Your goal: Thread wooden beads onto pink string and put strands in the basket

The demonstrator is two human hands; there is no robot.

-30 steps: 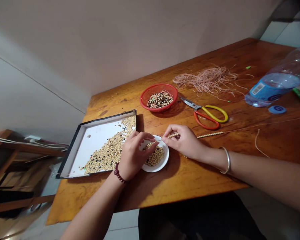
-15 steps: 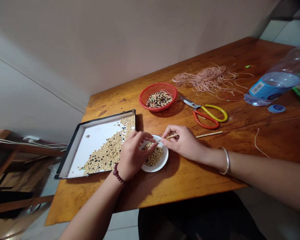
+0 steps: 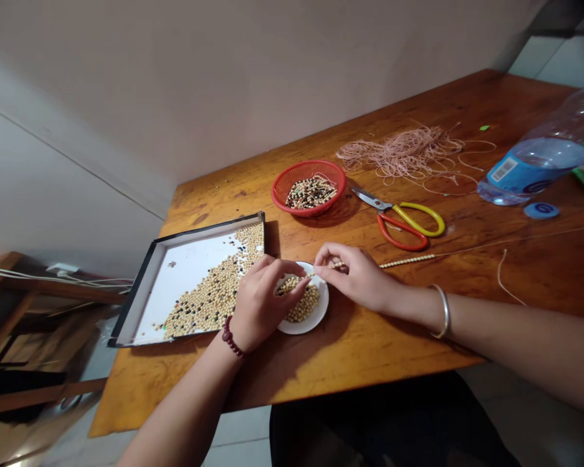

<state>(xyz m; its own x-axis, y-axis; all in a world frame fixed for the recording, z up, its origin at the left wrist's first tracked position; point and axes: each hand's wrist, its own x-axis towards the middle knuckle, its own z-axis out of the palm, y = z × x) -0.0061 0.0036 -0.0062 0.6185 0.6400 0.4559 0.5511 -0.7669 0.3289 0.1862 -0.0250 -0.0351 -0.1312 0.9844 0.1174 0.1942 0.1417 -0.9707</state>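
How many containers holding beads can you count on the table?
3: the black-edged tray at the left, the white dish partly covered by the left hand, and the red basket beyond the dish. No others show.

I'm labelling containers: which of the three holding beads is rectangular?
The black-edged tray, leftmost; the red basket and the white dish are round.

we arch our left hand (image 3: 263, 293) palm-down just beside our right hand (image 3: 357, 275), whose thumb and index finger pinch together.
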